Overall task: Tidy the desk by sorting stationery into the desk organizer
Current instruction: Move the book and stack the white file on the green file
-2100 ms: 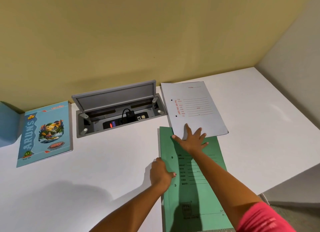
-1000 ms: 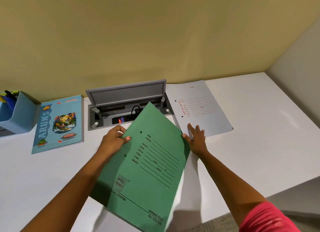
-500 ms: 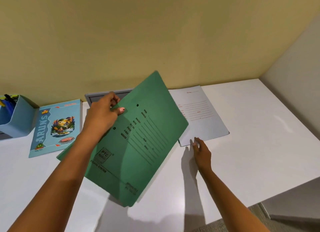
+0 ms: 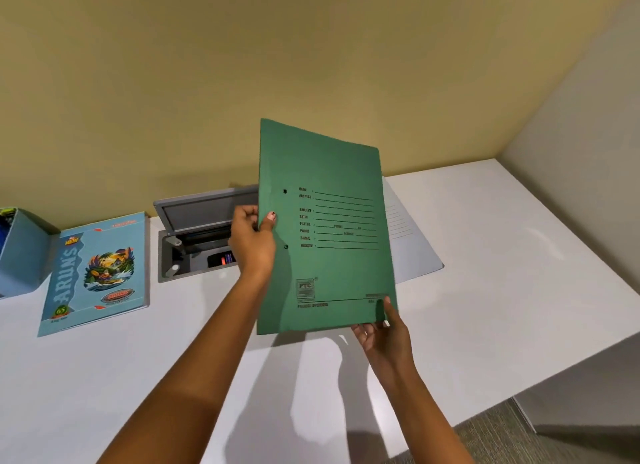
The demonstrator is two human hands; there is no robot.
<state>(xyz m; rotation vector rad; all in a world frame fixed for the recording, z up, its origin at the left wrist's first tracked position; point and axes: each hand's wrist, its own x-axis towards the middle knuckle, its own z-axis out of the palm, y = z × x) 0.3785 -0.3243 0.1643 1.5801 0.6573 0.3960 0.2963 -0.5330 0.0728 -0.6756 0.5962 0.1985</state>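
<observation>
Green folder (image 4: 332, 242) upright above desk (image 4: 502, 256) | left hand (image 4: 251, 242) pinches left edge | right hand (image 4: 384, 339) grips bottom right corner

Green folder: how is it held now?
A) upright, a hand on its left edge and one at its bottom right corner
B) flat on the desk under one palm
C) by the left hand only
A: the green folder is upright, left hand pinching its left edge, right hand gripping its lower right corner.
</observation>
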